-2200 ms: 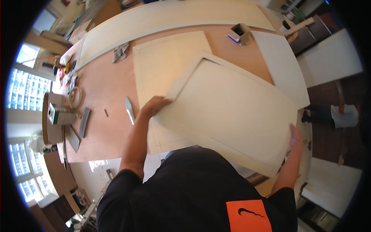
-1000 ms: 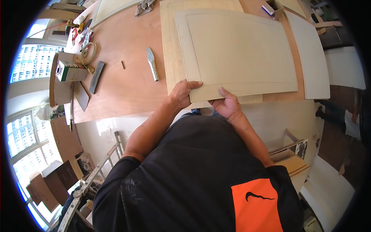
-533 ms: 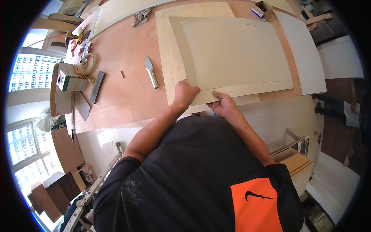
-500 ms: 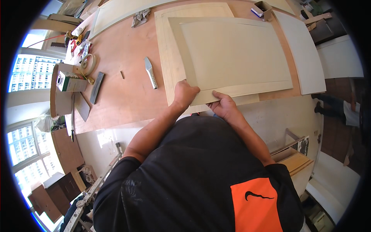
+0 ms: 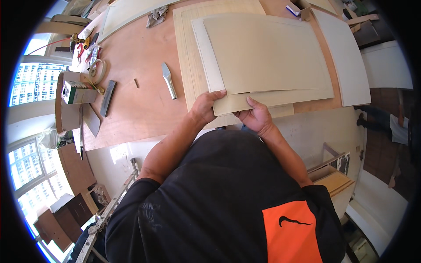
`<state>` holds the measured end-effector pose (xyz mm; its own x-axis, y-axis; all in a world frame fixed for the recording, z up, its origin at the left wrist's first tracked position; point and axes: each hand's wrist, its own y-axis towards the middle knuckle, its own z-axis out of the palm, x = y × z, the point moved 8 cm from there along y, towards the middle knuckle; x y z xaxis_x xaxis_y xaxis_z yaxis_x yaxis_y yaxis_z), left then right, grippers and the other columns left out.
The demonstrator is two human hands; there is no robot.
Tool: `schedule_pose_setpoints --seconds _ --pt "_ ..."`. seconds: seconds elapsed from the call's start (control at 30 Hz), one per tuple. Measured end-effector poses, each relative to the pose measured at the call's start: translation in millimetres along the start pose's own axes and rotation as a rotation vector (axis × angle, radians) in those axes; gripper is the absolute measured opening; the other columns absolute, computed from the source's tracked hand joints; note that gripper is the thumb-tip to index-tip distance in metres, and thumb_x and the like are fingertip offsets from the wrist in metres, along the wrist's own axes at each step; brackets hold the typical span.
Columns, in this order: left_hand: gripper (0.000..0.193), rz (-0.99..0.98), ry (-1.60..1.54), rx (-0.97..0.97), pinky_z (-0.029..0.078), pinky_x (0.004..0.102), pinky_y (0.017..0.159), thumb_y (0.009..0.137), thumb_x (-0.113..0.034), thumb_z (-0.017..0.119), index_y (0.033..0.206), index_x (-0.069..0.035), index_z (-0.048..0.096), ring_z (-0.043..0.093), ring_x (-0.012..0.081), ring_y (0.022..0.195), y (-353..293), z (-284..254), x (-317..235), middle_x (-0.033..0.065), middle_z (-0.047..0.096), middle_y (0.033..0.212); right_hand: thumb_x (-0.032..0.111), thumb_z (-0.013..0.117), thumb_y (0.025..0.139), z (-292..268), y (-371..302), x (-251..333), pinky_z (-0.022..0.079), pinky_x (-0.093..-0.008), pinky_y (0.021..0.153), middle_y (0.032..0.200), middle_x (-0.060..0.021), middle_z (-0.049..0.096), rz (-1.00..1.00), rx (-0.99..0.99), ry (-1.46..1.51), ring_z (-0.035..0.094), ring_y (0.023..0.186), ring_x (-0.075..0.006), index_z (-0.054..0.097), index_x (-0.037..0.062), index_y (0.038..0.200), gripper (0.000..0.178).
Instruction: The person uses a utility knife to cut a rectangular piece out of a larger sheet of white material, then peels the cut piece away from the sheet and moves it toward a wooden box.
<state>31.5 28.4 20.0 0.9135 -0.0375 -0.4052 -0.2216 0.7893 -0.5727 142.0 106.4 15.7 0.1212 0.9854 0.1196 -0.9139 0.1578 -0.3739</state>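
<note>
A large cream panel [image 5: 272, 97] lies over a wider pale wooden board [image 5: 189, 57], its near left corner toward me. On top of it rests a thinner cream sheet [image 5: 267, 52], and a dark gap shows under the sheet's near edge. My left hand [image 5: 206, 106] grips the panel at that corner, with the thumb across the top at the sheet's corner and the fingers mostly hidden. Beside it, my right hand [image 5: 255, 115] is closed on the panel's near edge, thumb on top and fingers underneath.
A putty knife [image 5: 169, 81] lies left of the boards. Further left are a dark block [image 5: 108, 98], a tape roll [image 5: 97, 71], a metal can [image 5: 79, 92] and a drill [image 5: 77, 40]. A white panel [image 5: 346, 61] lies at right; a person [image 5: 397, 125] is beyond it.
My left thumb has moved up onto the thin sheet's corner. The sheet has shifted, and the gap along its near edge has widened. My right thumb sits slightly higher and further right.
</note>
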Motion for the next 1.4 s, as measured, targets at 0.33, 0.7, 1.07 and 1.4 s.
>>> schedule_pose_setpoints --seconds 0.33,0.7,1.07,1.4 --pt "0.032 0.032 0.155 -0.076 0.059 0.0409 0.086 0.095 -0.007 0.060 0.116 0.017 0.057 0.069 0.0311 0.097 0 -7 -10 0.0231 0.066 0.111 0.020 0.056 0.099 -5 2 -3 0.038 -0.0518 0.111 0.142 -0.0145 0.051 0.036 -0.053 -0.052 0.050 0.130 -0.0307 0.042 0.0024 0.142 0.049" --pt "0.039 0.139 0.420 -0.190 0.056 0.0398 0.084 0.083 0.003 0.067 0.119 0.014 0.057 0.067 0.0286 0.095 11 -1 -16 0.0200 0.066 0.108 0.010 0.059 0.096 -6 -1 -10 0.040 -0.0496 0.112 0.140 -0.0161 0.052 -0.060 -0.134 0.022 0.050 0.130 -0.0311 0.040 0.0004 0.141 0.049" --pt "0.050 -0.196 0.133 0.197 0.049 0.0486 0.097 0.090 -0.027 0.062 0.126 0.007 0.055 0.063 0.0287 0.113 39 18 20 0.0168 0.064 0.124 -0.003 0.058 0.091 -55 -74 -2 0.044 -0.0492 0.109 0.135 -0.0184 0.054 -0.278 -0.605 0.195 0.053 0.126 -0.0342 0.044 -0.0026 0.135 0.047" --pt "0.037 -0.117 0.424 -0.031 0.051 0.0402 0.096 0.089 -0.001 0.064 0.122 0.011 0.055 0.063 0.0297 0.108 73 28 21 0.0195 0.063 0.119 -0.008 0.066 0.081 -79 -84 4 0.054 -0.0435 0.092 0.117 -0.0175 0.063 -0.426 -0.681 -0.077 0.064 0.105 -0.0301 0.052 -0.0081 0.126 0.047"
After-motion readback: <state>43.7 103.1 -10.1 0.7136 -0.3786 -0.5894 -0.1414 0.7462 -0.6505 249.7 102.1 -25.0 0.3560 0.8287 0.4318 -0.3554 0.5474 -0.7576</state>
